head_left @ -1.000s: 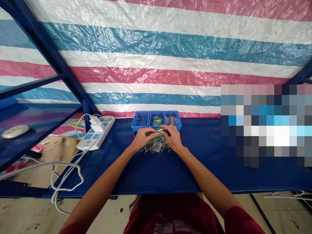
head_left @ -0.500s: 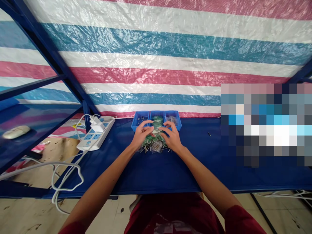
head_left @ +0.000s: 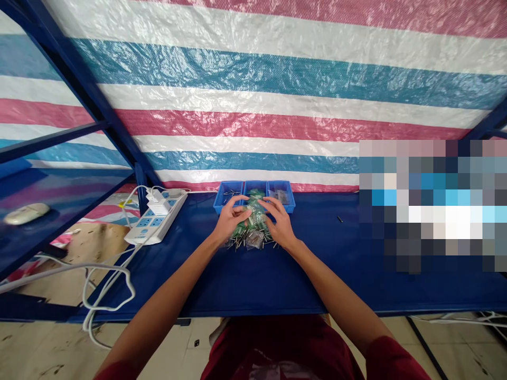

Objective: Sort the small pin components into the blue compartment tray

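A mixed pile (head_left: 253,227) of green pieces, thin metal pins and small clear plastic bags lies on the blue table. My left hand (head_left: 232,217) is at the pile's left side, thumb and fingers curved and apart. On the opposite side is my right hand (head_left: 279,219), its fingers also bent and spread over the pile's edge. I make out nothing held in either one. Just behind the fingertips stand three joined blue bins: the left bin (head_left: 217,200) has metal pins, the middle bin (head_left: 255,184) green pieces, the right bin (head_left: 292,200) clear bags.
A white power strip (head_left: 155,219) with a plugged-in adapter and looping white cables (head_left: 129,279) sits to the left. One small dark pin (head_left: 339,218) lies apart on the right. A striped tarp (head_left: 253,121) hangs behind the table. The far right is pixelated.
My right fingertips have shifted slightly, and my left thumb has dropped a little. The whitish-green piece between my fingertips no longer stands out; more of the pile shows there.
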Available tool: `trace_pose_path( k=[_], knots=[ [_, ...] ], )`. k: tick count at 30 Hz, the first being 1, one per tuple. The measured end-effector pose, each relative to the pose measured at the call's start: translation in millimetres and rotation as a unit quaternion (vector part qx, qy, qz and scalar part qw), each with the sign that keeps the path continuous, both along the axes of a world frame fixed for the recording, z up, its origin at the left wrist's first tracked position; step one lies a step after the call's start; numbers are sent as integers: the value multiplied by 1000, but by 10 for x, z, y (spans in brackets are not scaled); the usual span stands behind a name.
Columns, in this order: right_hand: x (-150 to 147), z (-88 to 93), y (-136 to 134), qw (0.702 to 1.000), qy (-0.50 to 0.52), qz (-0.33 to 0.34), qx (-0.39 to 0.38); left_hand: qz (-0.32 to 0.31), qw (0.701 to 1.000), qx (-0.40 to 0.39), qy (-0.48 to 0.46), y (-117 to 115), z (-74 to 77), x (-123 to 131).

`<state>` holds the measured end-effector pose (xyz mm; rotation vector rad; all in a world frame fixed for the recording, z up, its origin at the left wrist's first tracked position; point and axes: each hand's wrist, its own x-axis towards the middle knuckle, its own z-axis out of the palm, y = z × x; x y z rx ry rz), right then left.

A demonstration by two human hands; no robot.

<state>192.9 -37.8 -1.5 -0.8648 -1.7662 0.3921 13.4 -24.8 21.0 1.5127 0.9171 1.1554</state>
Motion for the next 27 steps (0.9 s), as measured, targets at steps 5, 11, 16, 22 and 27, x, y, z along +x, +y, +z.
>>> trace_pose_path(
  k=[5,11,16,22,27],
  knots=[
    [-10,-13,28,999,-13,-34,-22,83,989,95,74,-2,-46,7],
    [-11,-41,30,982,102,-2,-160,21,997,39,63,2,-63,23],
    [50,-22,57,999,21,-15,-34,26,999,-10,-42,-5,14,30],
    [35,-28,68,999,-30,-13,-13,9,999,-26,-22,7,42,-12],
    [99,107,30,947,16,182,-264,165,985,53,21,89,8,-105]
  ],
)
